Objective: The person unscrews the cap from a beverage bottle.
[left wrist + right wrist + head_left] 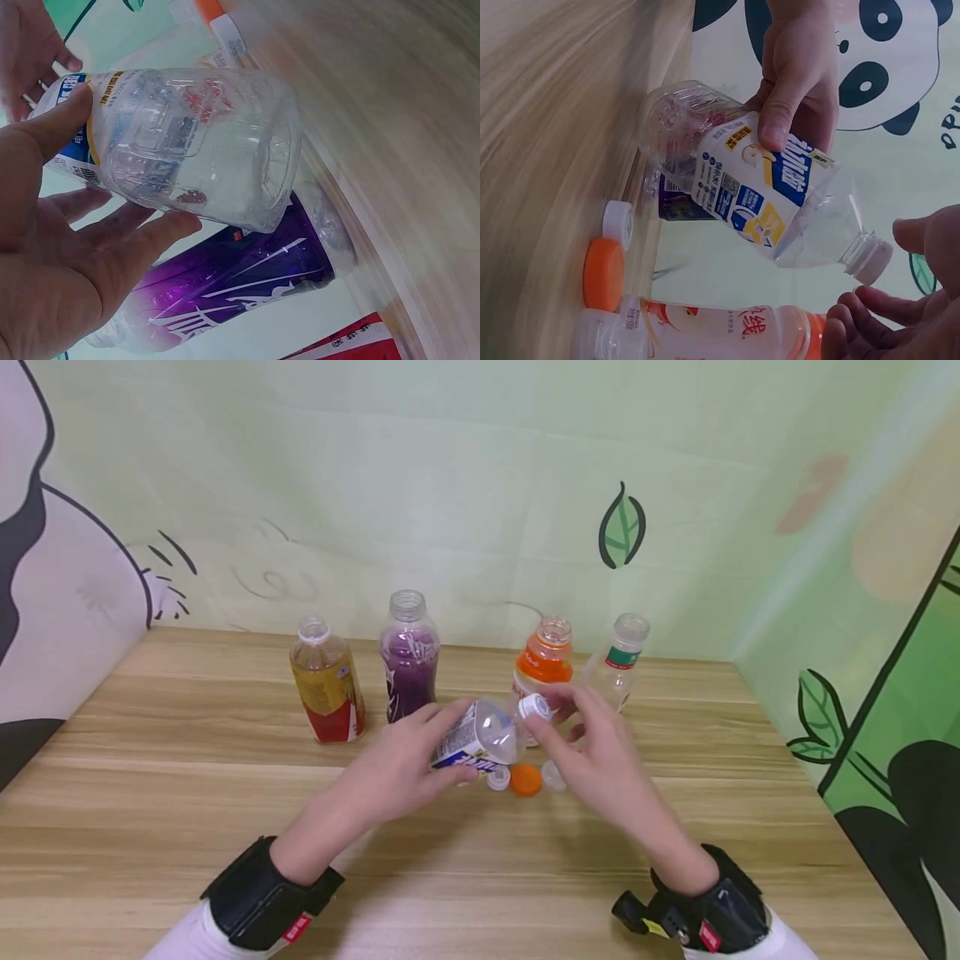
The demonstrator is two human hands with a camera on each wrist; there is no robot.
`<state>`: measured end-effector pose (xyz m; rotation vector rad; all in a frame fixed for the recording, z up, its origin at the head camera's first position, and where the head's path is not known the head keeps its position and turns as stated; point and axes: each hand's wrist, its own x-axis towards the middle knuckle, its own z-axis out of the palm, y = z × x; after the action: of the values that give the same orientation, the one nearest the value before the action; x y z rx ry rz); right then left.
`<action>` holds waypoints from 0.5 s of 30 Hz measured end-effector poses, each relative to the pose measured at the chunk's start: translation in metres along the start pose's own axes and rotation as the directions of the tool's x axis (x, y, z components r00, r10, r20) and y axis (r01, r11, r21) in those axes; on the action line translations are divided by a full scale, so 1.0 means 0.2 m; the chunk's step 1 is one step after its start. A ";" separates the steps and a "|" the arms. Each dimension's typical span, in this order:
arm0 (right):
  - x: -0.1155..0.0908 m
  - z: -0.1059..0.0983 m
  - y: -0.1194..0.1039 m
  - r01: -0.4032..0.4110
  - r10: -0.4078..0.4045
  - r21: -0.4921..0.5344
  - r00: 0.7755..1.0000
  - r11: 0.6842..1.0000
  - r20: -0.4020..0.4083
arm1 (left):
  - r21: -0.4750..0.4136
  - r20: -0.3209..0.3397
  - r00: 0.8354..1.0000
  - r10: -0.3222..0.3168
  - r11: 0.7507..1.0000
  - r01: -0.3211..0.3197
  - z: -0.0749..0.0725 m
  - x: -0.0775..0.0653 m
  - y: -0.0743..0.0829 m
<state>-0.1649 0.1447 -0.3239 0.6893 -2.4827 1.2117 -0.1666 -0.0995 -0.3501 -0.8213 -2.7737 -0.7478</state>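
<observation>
My left hand grips a clear plastic bottle with a blue, white and yellow label, thumb on one side and fingers round the other. The bottle is tilted, its neck toward my right hand. A white cap sits on that neck. In the right wrist view, my right thumb and bent fingers are spread on either side of the cap, with small gaps to it; in the head view the thumb overlaps it. Below the bottle, a white cap, an orange cap and a translucent cap lie on the table.
Uncapped bottles stand along the back of the wooden table: one with a yellow and red label, a purple one, an orange-topped one and a clear one with a green label band. A printed backdrop rises behind.
</observation>
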 end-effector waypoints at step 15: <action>0.00 0.00 0.01 -0.071 0.071 -0.023 0.997 0.997 0.004 | 0.069 -0.006 0.999 0.031 0.997 -0.031 0.01 0.00 0.00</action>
<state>-0.1668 0.1458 -0.3251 0.6029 -2.5406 1.2058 -0.1668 -0.0986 -0.3519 -0.8451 -2.7568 -0.6451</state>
